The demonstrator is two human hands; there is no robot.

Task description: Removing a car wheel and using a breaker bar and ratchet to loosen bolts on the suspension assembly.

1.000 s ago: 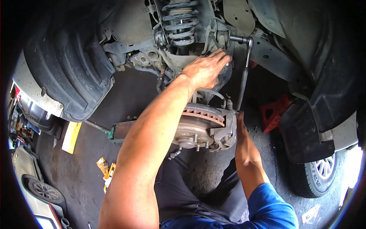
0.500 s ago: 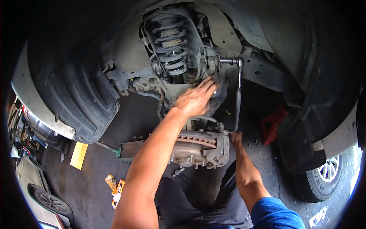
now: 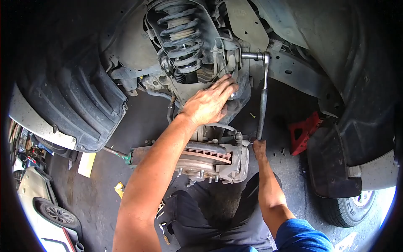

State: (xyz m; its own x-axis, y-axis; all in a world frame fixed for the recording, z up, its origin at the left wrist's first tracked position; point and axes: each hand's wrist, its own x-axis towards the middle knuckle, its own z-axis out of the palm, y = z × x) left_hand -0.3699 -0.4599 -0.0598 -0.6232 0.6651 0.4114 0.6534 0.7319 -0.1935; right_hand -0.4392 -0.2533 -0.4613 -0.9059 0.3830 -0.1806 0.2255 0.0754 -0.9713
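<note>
My right hand (image 3: 259,147) is wrapped round the lower end of a long-handled ratchet wrench (image 3: 263,105). From its head, a socket extension (image 3: 252,55) runs left to the suspension joint beside the coil spring (image 3: 180,35). My left hand (image 3: 211,101) lies on the suspension arm below the spring, its fingers stretched out toward the joint. The fingertips touch the metal; what lies under the palm is hidden. Below both hands is the brake disc (image 3: 201,156) with its wheel studs, and the brake caliper (image 3: 240,161) sits at its right side.
Dark wheel-arch liners hang at left (image 3: 79,105) and right (image 3: 336,159). A red jack stand (image 3: 303,133) stands right of the wrench. A removed wheel (image 3: 350,210) lies at lower right. A green-ended jack handle (image 3: 126,158) and yellow card (image 3: 86,164) are at left.
The view has shifted, with the spring and wrench head higher in the picture. My left hand, blurred before, is now steady on the arm. My right hand keeps its hold on the wrench.
</note>
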